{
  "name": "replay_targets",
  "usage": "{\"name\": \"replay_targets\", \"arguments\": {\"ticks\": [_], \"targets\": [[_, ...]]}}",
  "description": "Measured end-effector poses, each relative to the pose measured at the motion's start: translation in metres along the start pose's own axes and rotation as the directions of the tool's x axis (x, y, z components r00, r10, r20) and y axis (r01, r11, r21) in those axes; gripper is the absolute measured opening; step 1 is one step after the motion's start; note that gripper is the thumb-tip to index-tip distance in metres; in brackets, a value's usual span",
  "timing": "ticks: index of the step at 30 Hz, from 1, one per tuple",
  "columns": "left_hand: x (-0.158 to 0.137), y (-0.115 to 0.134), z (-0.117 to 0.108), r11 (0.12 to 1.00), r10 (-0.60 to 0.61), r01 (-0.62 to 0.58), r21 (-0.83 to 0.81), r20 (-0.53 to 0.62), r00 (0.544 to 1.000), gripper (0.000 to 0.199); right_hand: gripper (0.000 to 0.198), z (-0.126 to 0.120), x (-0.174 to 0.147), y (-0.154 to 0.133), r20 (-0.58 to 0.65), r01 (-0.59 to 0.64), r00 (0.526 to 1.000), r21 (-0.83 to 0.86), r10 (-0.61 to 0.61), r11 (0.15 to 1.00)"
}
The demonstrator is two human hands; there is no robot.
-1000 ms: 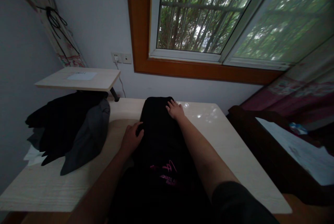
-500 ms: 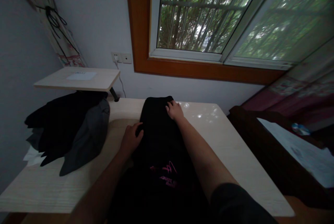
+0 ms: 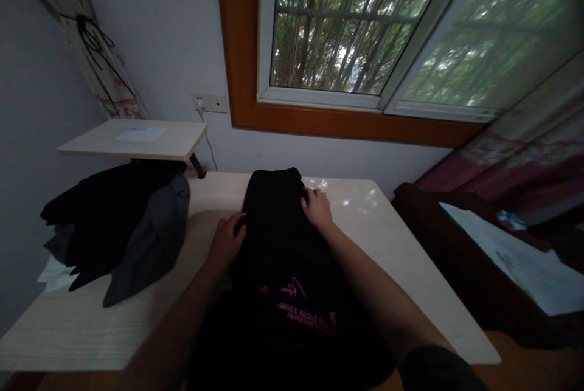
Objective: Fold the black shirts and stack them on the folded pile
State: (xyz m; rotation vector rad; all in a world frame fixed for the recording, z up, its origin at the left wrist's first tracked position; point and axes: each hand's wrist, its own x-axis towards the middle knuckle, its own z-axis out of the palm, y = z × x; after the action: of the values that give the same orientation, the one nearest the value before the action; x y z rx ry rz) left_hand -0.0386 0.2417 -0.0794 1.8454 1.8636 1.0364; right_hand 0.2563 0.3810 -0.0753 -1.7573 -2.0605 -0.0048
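Observation:
A black shirt (image 3: 274,245) with pink lettering lies lengthwise on the pale wooden table (image 3: 365,245), folded into a long narrow shape. Its near end reaches down to the bottom of the view, where dark cloth merges and is hard to tell apart. My left hand (image 3: 227,239) holds the shirt's left edge, thumb and forefinger curled at the cloth. On the opposite edge, farther up, my right hand (image 3: 317,207) has its bent fingers on the fabric; the fingertips are partly lost against the black.
A pile of black and grey clothes (image 3: 123,221) lies at the left, under a small raised shelf (image 3: 177,141) bearing a white paper (image 3: 140,134). Behind the table are a wall socket (image 3: 208,103) and a window. Right of it stands dark brown furniture with a white sheet (image 3: 515,257).
My right hand has moved slightly right and nearer along the shirt's edge. The shirt's right side has spread outward, showing more pink lettering. My left hand stays almost in place.

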Motion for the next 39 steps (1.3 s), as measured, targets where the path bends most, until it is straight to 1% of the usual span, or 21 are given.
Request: {"name": "replay_targets", "arguments": {"ticks": [2, 5, 8, 10, 11, 13, 15, 16, 18, 20, 22, 26, 29, 31, 35, 37, 39], "targets": [[0.0, 0.0, 0.0, 1.0, 0.006, -0.006, 0.011, 0.004, 1.0, 0.04, 0.046, -0.005, -0.013, 0.008, 0.033, 0.015, 0.999, 0.06, -0.017, 0.998], [0.0, 0.001, 0.0, 0.998, 0.046, -0.046, 0.045, -0.009, 0.999, 0.039, 0.049, -0.013, -0.031, 0.019, 0.08, 0.06, 0.994, 0.206, -0.078, 0.977], [0.001, 0.003, 0.0, 0.996, 0.079, -0.075, 0.058, -0.071, 0.994, 0.038, 0.041, -0.024, -0.049, 0.027, 0.128, 0.101, 0.98, 0.341, -0.153, 0.934], [0.004, 0.004, -0.001, 0.999, 0.038, -0.035, 0.031, -0.101, 0.994, 0.039, 0.033, -0.032, -0.06, 0.03, 0.155, 0.109, 0.97, 0.417, -0.189, 0.903], [0.006, 0.004, -0.002, 1.0, -0.005, 0.006, 0.005, -0.091, 0.996, 0.041, 0.031, -0.036, -0.064, 0.031, 0.166, 0.106, 0.966, 0.447, -0.198, 0.888], [0.011, 0.003, -0.006, 0.993, -0.114, 0.113, -0.037, -0.02, 0.993, 0.048, 0.028, -0.042, -0.072, 0.031, 0.182, 0.088, 0.962, 0.49, -0.201, 0.867], [0.018, 0.002, -0.011, 0.977, -0.205, 0.209, -0.034, 0.089, 0.975, 0.058, 0.026, -0.046, -0.078, 0.03, 0.187, 0.076, 0.962, 0.512, -0.198, 0.856], [0.021, 0.001, -0.014, 0.973, -0.227, 0.231, -0.014, 0.138, 0.964, 0.062, 0.025, -0.047, -0.079, 0.029, 0.185, 0.072, 0.963, 0.52, -0.194, 0.851], [0.028, 0.0, -0.018, 0.971, -0.238, 0.237, 0.029, 0.201, 0.95, 0.067, 0.025, -0.047, -0.08, 0.027, 0.175, 0.065, 0.967, 0.534, -0.185, 0.843], [0.034, 0.0, -0.019, 0.972, -0.233, 0.228, 0.05, 0.219, 0.947, 0.067, 0.026, -0.045, -0.079, 0.027, 0.168, 0.05, 0.972, 0.542, -0.166, 0.839], [0.038, -0.001, -0.018, 0.972, -0.237, 0.233, 0.044, 0.194, 0.952, 0.064, 0.026, -0.04, -0.075, 0.027, 0.161, 0.023, 0.978, 0.552, -0.134, 0.834], [0.052, -0.003, -0.014, 0.975, -0.219, 0.221, -0.009, 0.097, 0.971, 0.056, 0.025, -0.023, -0.061, 0.028, 0.164, -0.084, 0.986, 0.612, -0.022, 0.786], [0.073, -0.005, -0.01, 0.974, -0.226, 0.226, -0.024, 0.015, 0.974, 0.049, 0.025, -0.01, -0.043, 0.024, 0.166, -0.143, 0.985, 0.662, 0.043, 0.736], [0.09, -0.008, -0.007, 0.971, -0.24, 0.24, -0.01, -0.028, 0.97, 0.045, 0.026, -0.005, -0.027, 0.018, 0.151, -0.149, 0.987, 0.676, 0.062, 0.722], [0.117, -0.013, -0.002, 0.966, -0.255, 0.257, 0.021, -0.072, 0.964, 0.039, 0.025, -0.002, 0.0, 0.006, 0.154, -0.157, 0.985, 0.655, 0.073, 0.739], [0.122, -0.015, -0.001, 0.964, -0.259, 0.262, 0.036, -0.073, 0.963, 0.038, 0.026, -0.002, 0.004, 0.003, 0.174, -0.172, 0.982, 0.648, 0.076, 0.742], [0.121, -0.017, -0.001, 0.964, -0.259, 0.262, 0.051, -0.06, 0.964, 0.037, 0.031, -0.003, 0.0, 0.003, 0.206, -0.191, 0.976, 0.65, 0.07, 0.736]]}}
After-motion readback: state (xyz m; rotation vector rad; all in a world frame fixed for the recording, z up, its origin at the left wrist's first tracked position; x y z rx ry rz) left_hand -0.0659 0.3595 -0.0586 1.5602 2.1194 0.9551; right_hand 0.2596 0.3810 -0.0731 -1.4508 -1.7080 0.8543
